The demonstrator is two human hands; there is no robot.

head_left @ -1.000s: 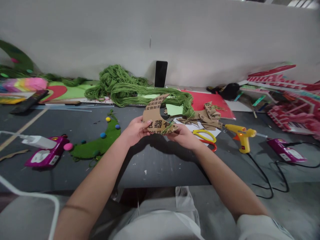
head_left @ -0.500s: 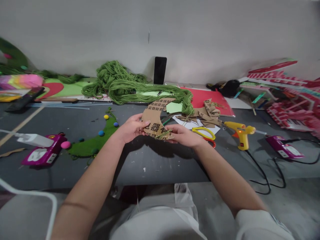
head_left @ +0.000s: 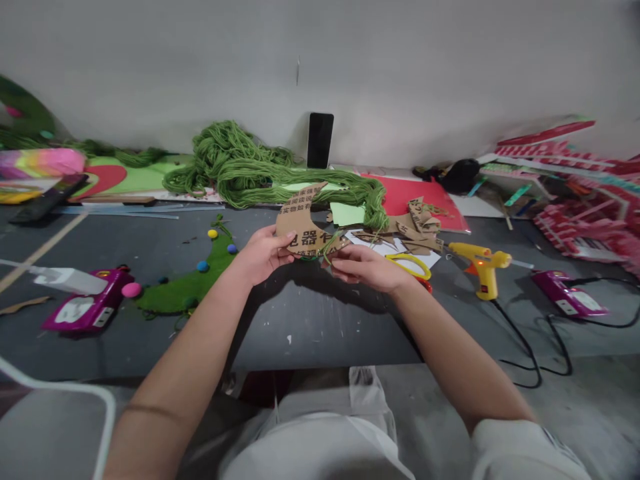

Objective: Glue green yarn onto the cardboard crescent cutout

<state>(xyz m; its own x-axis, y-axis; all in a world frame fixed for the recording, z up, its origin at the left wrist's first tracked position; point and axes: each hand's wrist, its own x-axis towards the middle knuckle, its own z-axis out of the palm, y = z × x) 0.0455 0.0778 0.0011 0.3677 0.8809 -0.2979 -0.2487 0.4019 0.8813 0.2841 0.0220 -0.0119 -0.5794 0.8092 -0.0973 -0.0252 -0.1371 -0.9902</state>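
A brown cardboard crescent [head_left: 294, 225] with printed black characters is held above the table, its hollow side facing right and away from me. My left hand [head_left: 267, 253] grips its left part, thumb on top. At the crescent's right tip, my right hand [head_left: 367, 268] has its fingers closed on thin green yarn [head_left: 330, 251], which loops around the cardboard there. Whether those fingers also touch the cardboard is hard to see. To the left lies a green crescent [head_left: 185, 288] decorated with small coloured pom-poms, partly hidden by my left forearm.
Behind the cardboard lies a big green yarn skein [head_left: 235, 160], with a phone [head_left: 320, 140] propped on the wall. Yellow scissors [head_left: 410, 265], cardboard scraps [head_left: 420, 230] and a yellow glue gun [head_left: 483, 267] are at right. Purple power strips [head_left: 93, 303] sit on both sides; cords hang at right.
The cardboard crescent has shifted slightly left and tilted. My right hand has moved off the cardboard's lower edge, and its fingers now sit at the yarn by the tip.
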